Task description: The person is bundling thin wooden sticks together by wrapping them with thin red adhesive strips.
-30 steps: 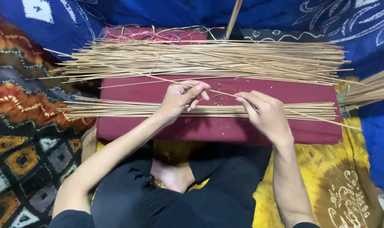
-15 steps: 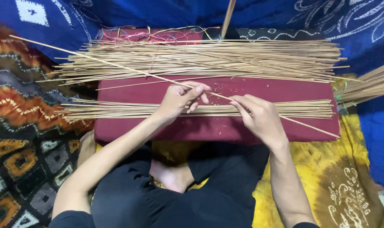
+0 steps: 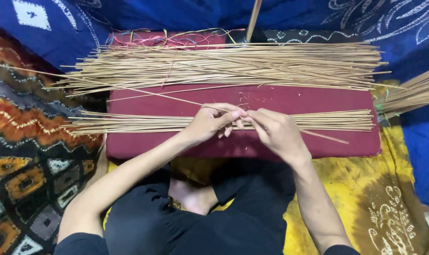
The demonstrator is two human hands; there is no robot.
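Hands pinched on one thin stick over maroon cushion

Left hand (image 3: 210, 123) and right hand (image 3: 277, 132) meet at the middle of the maroon cushion (image 3: 318, 99), fingertips almost touching. Both are closed in a pinch on a single long thin stick (image 3: 143, 90), which runs diagonally from far upper left, through the fingers, to a free end low on the right near the cushion's front edge. Left fingers curl loosely below the pinch; right hand's back faces the camera, so its finger grip is partly hidden.

Under the hands lies a small flat bundle of sticks (image 3: 129, 123), spanning the cushion lengthwise and overhanging its left edge. A larger pile of sticks (image 3: 233, 66) sits along the far edge, ends sticking out both sides, with coloured threads (image 3: 167, 38) (tangled) behind it. More sticks (image 3: 415, 92) fan in from the right.

Bare cushion shows between the two stacks and along the front edge. Patterned cloth (image 3: 30, 141) lies left, yellow cloth (image 3: 394, 203) right, blue fabric (image 3: 82, 23) behind.
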